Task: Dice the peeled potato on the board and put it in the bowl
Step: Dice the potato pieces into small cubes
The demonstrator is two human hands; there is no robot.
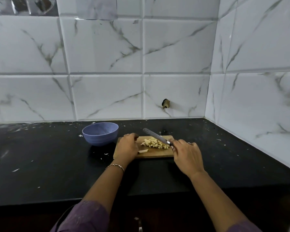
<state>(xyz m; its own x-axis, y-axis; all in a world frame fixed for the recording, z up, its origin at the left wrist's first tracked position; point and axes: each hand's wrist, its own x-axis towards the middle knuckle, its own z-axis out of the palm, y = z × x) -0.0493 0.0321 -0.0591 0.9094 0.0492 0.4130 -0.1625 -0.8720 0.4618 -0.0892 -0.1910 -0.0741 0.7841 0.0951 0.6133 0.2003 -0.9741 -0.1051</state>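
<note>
currently, right hand [186,154] grips knife [157,137] handle, blade angled over dice pile [155,143] on board [157,154]. left hand [126,146], fingers curled, covers one end of a potato strip [144,151]; grip cannot be confirmed. bowl [100,134] sits just left of board.

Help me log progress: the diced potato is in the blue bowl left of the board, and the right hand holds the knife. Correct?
Not quite: the head view shows the diced potato piled on the board, not in the blue bowl. The bowl does stand left of the board, and the right hand holds the knife.
</note>
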